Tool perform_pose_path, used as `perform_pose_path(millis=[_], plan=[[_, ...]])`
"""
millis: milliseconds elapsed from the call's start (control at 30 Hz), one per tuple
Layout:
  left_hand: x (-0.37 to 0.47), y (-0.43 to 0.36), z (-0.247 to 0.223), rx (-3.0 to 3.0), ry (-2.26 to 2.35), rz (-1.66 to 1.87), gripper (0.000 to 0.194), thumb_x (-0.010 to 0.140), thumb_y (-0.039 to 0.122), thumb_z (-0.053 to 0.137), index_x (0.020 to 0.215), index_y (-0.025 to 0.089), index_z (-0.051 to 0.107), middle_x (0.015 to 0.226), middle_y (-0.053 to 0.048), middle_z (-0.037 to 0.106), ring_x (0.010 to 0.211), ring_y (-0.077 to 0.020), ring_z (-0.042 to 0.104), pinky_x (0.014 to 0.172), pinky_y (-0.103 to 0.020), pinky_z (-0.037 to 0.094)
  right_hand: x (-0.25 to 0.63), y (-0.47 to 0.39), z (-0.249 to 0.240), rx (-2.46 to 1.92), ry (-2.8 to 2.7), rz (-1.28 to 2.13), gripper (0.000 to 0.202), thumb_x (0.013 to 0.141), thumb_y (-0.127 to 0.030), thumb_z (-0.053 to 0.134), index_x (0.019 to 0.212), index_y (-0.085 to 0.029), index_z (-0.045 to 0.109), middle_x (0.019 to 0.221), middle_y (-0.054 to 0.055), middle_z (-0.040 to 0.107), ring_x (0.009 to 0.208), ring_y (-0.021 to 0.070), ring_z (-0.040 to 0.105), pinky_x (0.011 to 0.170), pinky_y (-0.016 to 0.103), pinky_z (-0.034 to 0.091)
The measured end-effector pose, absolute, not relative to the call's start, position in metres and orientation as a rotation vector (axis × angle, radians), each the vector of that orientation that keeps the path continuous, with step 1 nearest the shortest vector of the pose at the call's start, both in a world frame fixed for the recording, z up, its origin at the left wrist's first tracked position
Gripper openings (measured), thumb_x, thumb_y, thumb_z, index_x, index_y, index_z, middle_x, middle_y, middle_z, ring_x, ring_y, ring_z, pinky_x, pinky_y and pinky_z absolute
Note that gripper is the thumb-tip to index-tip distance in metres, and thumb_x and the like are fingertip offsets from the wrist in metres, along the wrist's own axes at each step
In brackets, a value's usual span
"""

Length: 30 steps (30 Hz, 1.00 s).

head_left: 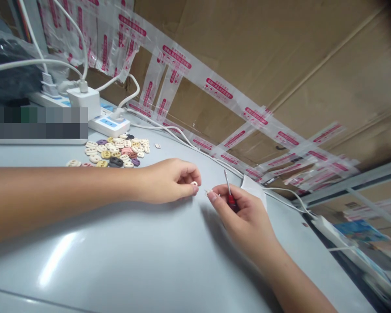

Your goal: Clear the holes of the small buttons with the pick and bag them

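My left hand (182,180) is closed, with a small white piece (194,184) pinched between thumb and fingers. Just to its right, my right hand (244,206) pinches another tiny pale piece (208,192) at its fingertips; its exact kind is too small to make out. A small screwdriver (231,201) with a red handle is tucked in the same hand, its metal shaft pointing up. The two hands are close together but apart. Behind my left forearm lies a pile of small oval button-like pieces (120,150) with holes, in white, yellow, pink, black and purple.
White power strips (109,125) with plugs and a white adapter (84,102) stand at the back left. Cables (169,128) run along the taped cardboard wall (221,65). One loose piece (157,146) lies beside the pile. Another power strip (334,234) is at the right edge.
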<state>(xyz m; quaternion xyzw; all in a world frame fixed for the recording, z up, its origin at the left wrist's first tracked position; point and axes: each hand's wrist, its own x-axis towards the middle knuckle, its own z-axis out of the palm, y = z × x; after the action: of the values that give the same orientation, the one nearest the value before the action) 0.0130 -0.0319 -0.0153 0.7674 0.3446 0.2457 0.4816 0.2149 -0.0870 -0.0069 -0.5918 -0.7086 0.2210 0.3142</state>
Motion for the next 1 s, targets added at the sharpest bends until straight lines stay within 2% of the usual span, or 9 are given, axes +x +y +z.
perform_pose_path(millis=[100, 367, 567, 1000], plan=[[0.0118, -0.0317, -0.0138, 1.846, 0.812, 0.579, 0.017, 0.086, 0.027, 0.053, 0.100, 0.019, 0.059, 0.082, 0.001, 0.064, 0.071, -0.0125, 0.057, 0.063, -0.023, 0.042, 0.2122, -0.0892, -0.0059, -1.564, -1.828, 0.597, 0.025, 0.089, -0.040, 0.058, 0.077, -0.018, 0.063, 0.060, -0.004, 0.040, 0.054, 0.0103, 0.036, 0.050, 0.024, 0.029], [0.0143, -0.0366, -0.0095, 1.988, 0.791, 0.572, 0.012, 0.087, 0.027, 0.052, 0.089, 0.020, 0.061, 0.079, 0.003, 0.058, 0.070, -0.0114, 0.049, 0.062, -0.022, 0.037, 0.2141, -0.0868, -0.0079, -1.530, -1.894, 0.648, 0.026, 0.090, -0.040, 0.057, 0.078, -0.018, 0.063, 0.058, -0.005, 0.039, 0.053, 0.0103, 0.034, 0.048, 0.023, 0.027], [0.0168, -0.0397, -0.0079, 1.998, 0.854, 0.587, 0.011, 0.086, 0.027, 0.053, 0.087, 0.019, 0.061, 0.072, 0.005, 0.053, 0.065, -0.0104, 0.044, 0.059, -0.022, 0.034, 0.2132, -0.0870, -0.0085, -1.529, -1.922, 0.679, 0.025, 0.090, -0.040, 0.057, 0.078, -0.019, 0.061, 0.059, -0.005, 0.039, 0.053, 0.0109, 0.036, 0.048, 0.023, 0.029], [0.0152, -0.0395, -0.0089, 2.111, 0.802, 0.614, 0.012, 0.085, 0.026, 0.050, 0.082, 0.019, 0.059, 0.066, 0.005, 0.050, 0.060, -0.0110, 0.042, 0.056, -0.024, 0.031, 0.2123, -0.0851, -0.0112, -1.513, -1.912, 0.703, 0.024, 0.089, -0.039, 0.057, 0.077, -0.019, 0.060, 0.060, -0.004, 0.040, 0.055, 0.0110, 0.036, 0.049, 0.023, 0.031]])
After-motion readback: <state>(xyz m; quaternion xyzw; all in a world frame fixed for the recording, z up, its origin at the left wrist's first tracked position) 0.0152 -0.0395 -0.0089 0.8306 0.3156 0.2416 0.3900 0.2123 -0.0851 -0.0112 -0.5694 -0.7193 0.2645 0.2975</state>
